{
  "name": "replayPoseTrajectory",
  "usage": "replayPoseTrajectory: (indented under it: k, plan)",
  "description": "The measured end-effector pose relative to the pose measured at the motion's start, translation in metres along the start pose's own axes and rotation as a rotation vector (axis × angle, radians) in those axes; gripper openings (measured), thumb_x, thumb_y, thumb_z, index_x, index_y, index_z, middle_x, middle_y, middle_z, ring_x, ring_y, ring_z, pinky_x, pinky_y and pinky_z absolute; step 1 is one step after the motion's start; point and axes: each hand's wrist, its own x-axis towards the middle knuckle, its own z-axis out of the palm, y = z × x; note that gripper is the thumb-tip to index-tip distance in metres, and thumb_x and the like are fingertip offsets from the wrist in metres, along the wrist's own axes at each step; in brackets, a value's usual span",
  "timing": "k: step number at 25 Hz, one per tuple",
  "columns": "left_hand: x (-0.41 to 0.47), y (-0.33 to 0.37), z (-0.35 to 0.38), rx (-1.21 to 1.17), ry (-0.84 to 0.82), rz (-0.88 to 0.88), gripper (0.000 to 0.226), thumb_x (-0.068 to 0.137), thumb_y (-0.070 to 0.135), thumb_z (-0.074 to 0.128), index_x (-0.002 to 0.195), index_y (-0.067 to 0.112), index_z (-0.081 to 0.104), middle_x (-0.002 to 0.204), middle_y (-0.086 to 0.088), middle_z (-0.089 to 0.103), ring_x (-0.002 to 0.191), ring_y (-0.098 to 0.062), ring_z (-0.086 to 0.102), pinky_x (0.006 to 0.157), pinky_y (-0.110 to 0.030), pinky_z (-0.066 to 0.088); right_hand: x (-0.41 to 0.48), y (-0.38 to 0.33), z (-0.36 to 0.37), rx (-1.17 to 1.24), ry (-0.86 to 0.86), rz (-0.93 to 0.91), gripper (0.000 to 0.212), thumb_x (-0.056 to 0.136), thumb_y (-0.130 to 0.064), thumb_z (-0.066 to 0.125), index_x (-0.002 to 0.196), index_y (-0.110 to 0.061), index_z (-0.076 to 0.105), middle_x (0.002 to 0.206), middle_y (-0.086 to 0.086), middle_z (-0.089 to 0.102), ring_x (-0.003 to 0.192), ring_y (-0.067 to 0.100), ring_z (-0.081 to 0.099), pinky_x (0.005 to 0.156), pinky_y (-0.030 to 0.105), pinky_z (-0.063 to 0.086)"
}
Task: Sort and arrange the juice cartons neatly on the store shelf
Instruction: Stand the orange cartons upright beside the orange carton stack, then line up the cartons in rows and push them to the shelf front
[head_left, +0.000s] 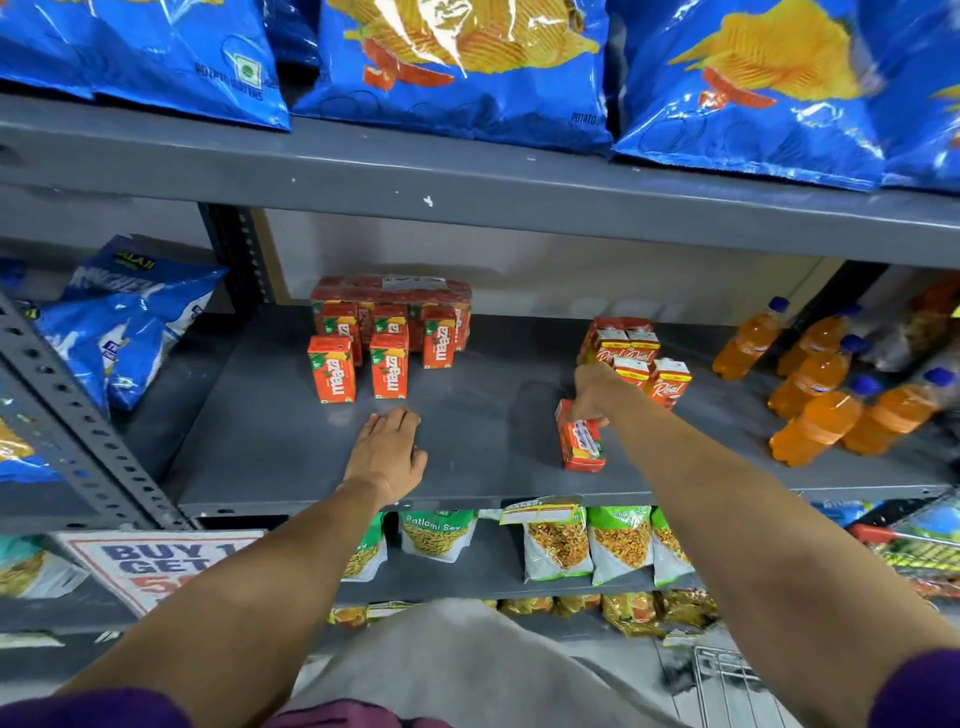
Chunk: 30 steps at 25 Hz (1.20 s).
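Grey metal shelf (291, 441) runs before us, bare across its middle and along its front lip. Our left hand (387, 457) lies flat on that bare part, fingers together, just in front of the Maaza cartons (387, 338), which stand in short rows toward the back. Our right hand (595, 389) clamps its fingers on the top of one tilted carton (579, 439), standing near the front lip. Real cartons (636, 358) cluster just behind it. Orange bottles (831, 384) crowd the shelf's right end.
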Motion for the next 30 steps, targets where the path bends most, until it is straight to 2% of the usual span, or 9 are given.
replayPoseTrajectory:
  k: [3,7,13,16,19,24,26,28,30]
  plan:
    - [-0.001,0.000,0.000,-0.008,-0.013,-0.010,0.047,0.086,0.025,0.045,0.131,0.013,0.041,0.132,-0.006,0.048,0.125,-0.025,0.043,0.119,-0.039,0.015,-0.005,-0.004,-0.002,0.018,-0.099,0.036,0.056,0.071,-0.033,0.081,0.113,-0.004,0.057,0.109,0.011,0.067,0.095,0.028,0.068,0.089,0.037,0.055]
    - [-0.002,0.001,0.000,-0.019,-0.028,-0.022,0.048,0.088,0.025,0.043,0.134,0.013,0.038,0.136,-0.005,0.044,0.128,-0.023,0.041,0.120,-0.038,0.012,-0.005,-0.017,-0.001,-0.048,-0.084,-0.068,0.058,0.063,-0.032,0.087,0.107,-0.009,0.057,0.109,0.009,0.067,0.095,0.025,0.066,0.082,0.034,0.056]
    - [-0.004,0.000,-0.003,-0.038,-0.049,-0.011,0.048,0.091,0.024,0.039,0.137,0.014,0.036,0.142,-0.004,0.040,0.131,-0.023,0.037,0.120,-0.036,0.009,0.005,-0.037,0.008,0.169,-0.035,-0.279,0.076,0.064,-0.019,0.086,0.129,-0.016,0.048,0.124,0.007,0.060,0.113,0.026,0.058,0.089,0.033,0.049]
    - [-0.006,-0.004,-0.004,-0.050,-0.050,0.009,0.047,0.093,0.025,0.038,0.139,0.015,0.035,0.148,-0.004,0.036,0.135,-0.023,0.033,0.120,-0.035,0.008,0.009,-0.037,0.005,-0.005,-0.060,-0.205,0.081,0.063,-0.036,0.085,0.132,-0.016,0.047,0.127,0.006,0.058,0.113,0.028,0.057,0.095,0.040,0.049]
    - [-0.008,-0.008,-0.006,-0.053,-0.056,0.035,0.046,0.094,0.028,0.038,0.138,0.015,0.036,0.149,-0.004,0.035,0.136,-0.023,0.033,0.119,-0.034,0.009,0.010,-0.035,0.006,-0.108,-0.133,-0.191,0.066,0.067,-0.036,0.083,0.124,-0.016,0.057,0.119,0.006,0.063,0.099,0.023,0.060,0.085,0.035,0.053]
    - [-0.006,-0.014,-0.010,-0.043,-0.052,0.080,0.044,0.095,0.031,0.041,0.136,0.016,0.039,0.147,-0.002,0.038,0.133,-0.023,0.037,0.117,-0.034,0.015,0.012,-0.052,-0.016,0.293,-0.125,-0.325,0.053,0.074,-0.005,0.073,0.116,-0.029,0.053,0.110,0.004,0.057,0.091,0.027,0.063,0.065,0.039,0.061]
    - [-0.005,-0.016,-0.011,-0.038,-0.055,0.093,0.045,0.095,0.033,0.042,0.136,0.017,0.040,0.146,-0.001,0.039,0.132,-0.022,0.038,0.115,-0.034,0.018,0.017,-0.070,-0.030,0.241,-0.028,-0.462,0.044,0.076,-0.001,0.066,0.111,-0.026,0.056,0.105,0.005,0.057,0.091,0.028,0.062,0.065,0.041,0.060]
    - [-0.005,-0.018,-0.012,-0.032,-0.060,0.101,0.045,0.095,0.035,0.041,0.136,0.018,0.040,0.146,0.000,0.038,0.131,-0.021,0.039,0.114,-0.034,0.021,0.023,-0.093,-0.043,0.100,0.094,-0.580,0.034,0.081,-0.010,0.063,0.112,-0.025,0.059,0.106,0.006,0.055,0.094,0.028,0.058,0.076,0.036,0.052]
    - [-0.005,-0.019,-0.012,-0.029,-0.064,0.105,0.045,0.095,0.036,0.041,0.137,0.018,0.039,0.147,0.001,0.037,0.131,-0.021,0.038,0.114,-0.034,0.022,0.028,-0.113,-0.050,0.085,0.138,-0.615,0.025,0.087,-0.018,0.058,0.112,-0.024,0.061,0.105,0.002,0.052,0.094,0.024,0.054,0.075,0.028,0.041]
